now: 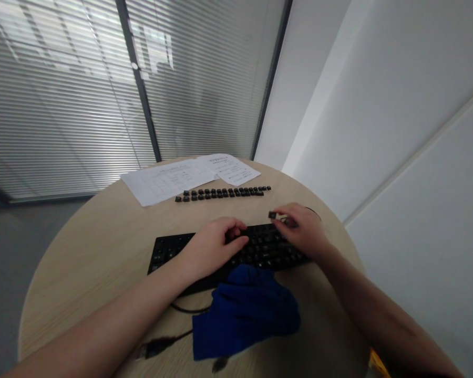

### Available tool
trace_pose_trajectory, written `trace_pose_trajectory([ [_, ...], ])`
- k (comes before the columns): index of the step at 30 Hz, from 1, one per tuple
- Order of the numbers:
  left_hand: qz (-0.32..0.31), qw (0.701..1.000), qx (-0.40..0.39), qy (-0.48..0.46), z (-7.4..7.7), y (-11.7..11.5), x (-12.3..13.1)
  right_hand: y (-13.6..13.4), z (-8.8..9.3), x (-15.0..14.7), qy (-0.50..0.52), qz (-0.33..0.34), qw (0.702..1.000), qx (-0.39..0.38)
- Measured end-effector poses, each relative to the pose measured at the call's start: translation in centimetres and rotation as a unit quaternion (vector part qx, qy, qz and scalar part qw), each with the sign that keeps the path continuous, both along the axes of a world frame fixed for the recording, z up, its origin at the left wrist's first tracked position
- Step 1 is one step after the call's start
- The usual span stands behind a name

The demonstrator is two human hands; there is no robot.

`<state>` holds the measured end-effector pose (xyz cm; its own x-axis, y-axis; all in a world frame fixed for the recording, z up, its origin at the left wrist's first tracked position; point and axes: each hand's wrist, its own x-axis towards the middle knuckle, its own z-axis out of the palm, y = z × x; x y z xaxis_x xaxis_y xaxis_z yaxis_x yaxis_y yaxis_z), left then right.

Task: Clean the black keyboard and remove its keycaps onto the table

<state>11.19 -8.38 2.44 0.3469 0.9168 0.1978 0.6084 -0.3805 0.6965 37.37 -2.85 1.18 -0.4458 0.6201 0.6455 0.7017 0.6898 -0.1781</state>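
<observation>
A black keyboard (169, 249) lies across the table in front of me, partly covered by both my hands. My left hand (215, 247) rests over its middle, fingers loosely curled and the thumb apart from them, with nothing visible between. Above the keyboard's far right edge, my right hand (301, 228) pinches a small black keycap (272, 214) between thumb and fingertips. Beyond the keyboard, loose black keycaps (224, 193) sit in two rows on the table.
Printed paper sheets (169, 181) lie at the back of the round wooden table (74, 257). A blue cloth (244, 315) is bunched at the keyboard's near side, by a dark cable with a USB plug (157, 346). Something yellow (376, 365) shows at lower right.
</observation>
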Motion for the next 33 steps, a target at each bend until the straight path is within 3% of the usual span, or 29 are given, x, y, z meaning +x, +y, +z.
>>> trace_pose_trajectory([
  [2,-0.001,0.995,0.059,0.079,-0.3,0.4,-0.6,2.5,0.2,2.5,0.055,-0.080,0.993,-0.062],
  [4,-0.018,0.987,0.081,0.136,-1.0,0.9,-1.1,5.3,-0.4,4.8,0.046,-0.116,0.982,-0.140],
  [9,-0.066,0.975,0.067,0.200,-2.8,1.5,-1.5,11.4,-3.2,6.9,0.006,-0.121,0.950,-0.288],
  [15,-0.075,0.971,0.050,0.222,-2.9,1.5,-1.5,17.0,-4.5,5.5,-0.018,-0.109,0.946,-0.305],
  [20,-0.071,0.973,0.045,0.213,-2.7,1.4,-1.7,20.1,-5.1,4.1,-0.032,-0.102,0.946,-0.305],
  [28,-0.075,0.980,0.057,0.178,-3.5,1.7,-2.0,21.6,-5.1,3.1,-0.056,-0.089,0.950,-0.293],
  [33,-0.077,0.979,0.056,0.182,-3.2,1.7,-1.9,21.9,-5.3,3.0,-0.062,-0.083,0.950,-0.295],
])
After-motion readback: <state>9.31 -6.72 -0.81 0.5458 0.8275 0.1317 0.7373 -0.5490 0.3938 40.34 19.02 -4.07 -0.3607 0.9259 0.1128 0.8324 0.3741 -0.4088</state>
